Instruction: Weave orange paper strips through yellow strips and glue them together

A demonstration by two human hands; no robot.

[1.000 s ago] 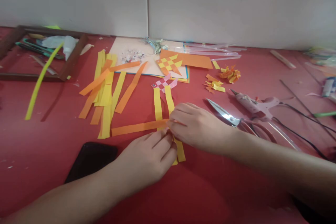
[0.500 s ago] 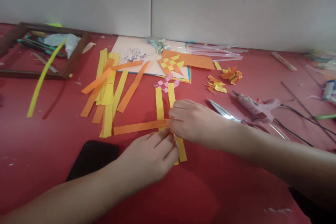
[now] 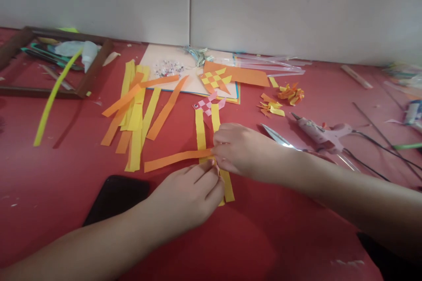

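Observation:
An orange paper strip lies crosswise over two upright yellow paper strips. My right hand is closed at the orange strip's right end, its fingertips pinching it over the right yellow strip. Just below, my left hand is closed at the yellow strips, its fingertips almost touching those of the right. Both hands hide the place where the strips cross on the right. Beyond the strips' far ends lies a pink woven paper fish; an orange and yellow woven fish sits behind it.
Loose orange and yellow strips are piled at left, above a black phone. Scissors and a pink glue gun with its cord lie right. A wooden frame holds tools and a white bottle. Paper sheets lie behind.
The orange strip's free left end has shifted slightly right and down, and the strip bends a little more. My right fingers have moved slightly; my left hand stays almost in place.

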